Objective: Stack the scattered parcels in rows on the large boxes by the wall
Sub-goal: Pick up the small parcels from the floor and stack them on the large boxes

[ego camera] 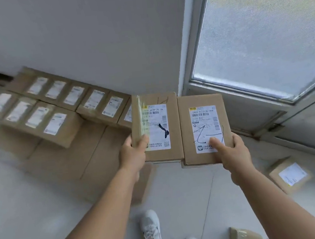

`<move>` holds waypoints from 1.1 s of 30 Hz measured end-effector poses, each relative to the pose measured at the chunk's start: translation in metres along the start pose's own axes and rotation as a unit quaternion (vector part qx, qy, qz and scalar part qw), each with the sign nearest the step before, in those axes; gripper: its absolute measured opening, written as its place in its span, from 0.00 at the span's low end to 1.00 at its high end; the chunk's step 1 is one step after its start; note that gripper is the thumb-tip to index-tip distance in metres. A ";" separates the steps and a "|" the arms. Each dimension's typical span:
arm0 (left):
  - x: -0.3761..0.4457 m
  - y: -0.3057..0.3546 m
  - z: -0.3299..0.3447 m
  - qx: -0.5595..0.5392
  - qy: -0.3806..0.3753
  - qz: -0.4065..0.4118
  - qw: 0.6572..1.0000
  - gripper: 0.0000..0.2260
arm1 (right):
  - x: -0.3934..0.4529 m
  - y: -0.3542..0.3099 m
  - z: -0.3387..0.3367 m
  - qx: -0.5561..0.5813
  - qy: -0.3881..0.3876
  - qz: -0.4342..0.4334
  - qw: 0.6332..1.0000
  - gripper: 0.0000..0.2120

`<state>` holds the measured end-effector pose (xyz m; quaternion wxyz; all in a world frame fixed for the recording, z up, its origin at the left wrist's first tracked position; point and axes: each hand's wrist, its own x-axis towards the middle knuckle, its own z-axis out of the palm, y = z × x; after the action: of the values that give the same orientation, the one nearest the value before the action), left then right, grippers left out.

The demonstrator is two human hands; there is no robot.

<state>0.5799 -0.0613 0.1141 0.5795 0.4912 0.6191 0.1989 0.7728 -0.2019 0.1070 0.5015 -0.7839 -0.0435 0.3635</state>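
My left hand (132, 156) grips the near left corner of a brown labelled parcel (168, 106), held in the air. My right hand (230, 154) holds a second labelled parcel (200, 101) by its near edge, thumb on the white label. The two parcels are side by side, almost touching, above the right end of the large flat boxes (67, 159) by the wall. Two rows of small labelled parcels (60, 106) lie on those boxes, the back row against the wall.
One loose parcel (289, 175) lies on the floor at the right below the window frame (249, 95). Another parcel's corner (242, 236) shows at the bottom edge. My white shoes (153, 232) stand on the pale floor. The white wall (82, 39) is behind the boxes.
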 end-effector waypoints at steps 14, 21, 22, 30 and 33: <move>0.026 -0.030 -0.217 -0.029 0.100 -0.045 0.994 0.14 | -0.079 -0.008 0.203 -0.054 -0.099 -0.023 0.993 0.20; 0.088 -0.052 -0.325 -0.019 0.062 -0.050 0.997 0.14 | -0.112 0.018 0.320 -0.049 -0.088 0.015 0.995 0.19; 0.096 -0.056 -0.337 -0.012 0.059 -0.048 0.997 0.13 | -0.116 0.021 0.333 -0.045 -0.087 0.021 0.995 0.18; 0.174 -0.092 -0.379 0.045 0.022 -0.069 0.996 0.17 | -0.108 0.072 0.408 -0.049 -0.029 0.065 0.996 0.18; 0.204 -0.104 -0.377 0.061 0.023 -0.077 0.995 0.19 | -0.094 0.085 0.426 -0.024 -0.028 0.085 0.996 0.16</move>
<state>0.2281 0.1863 0.0169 0.5478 0.4721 0.6790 0.1266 0.4171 0.0369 -0.0124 0.4485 -0.7861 0.0004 0.4252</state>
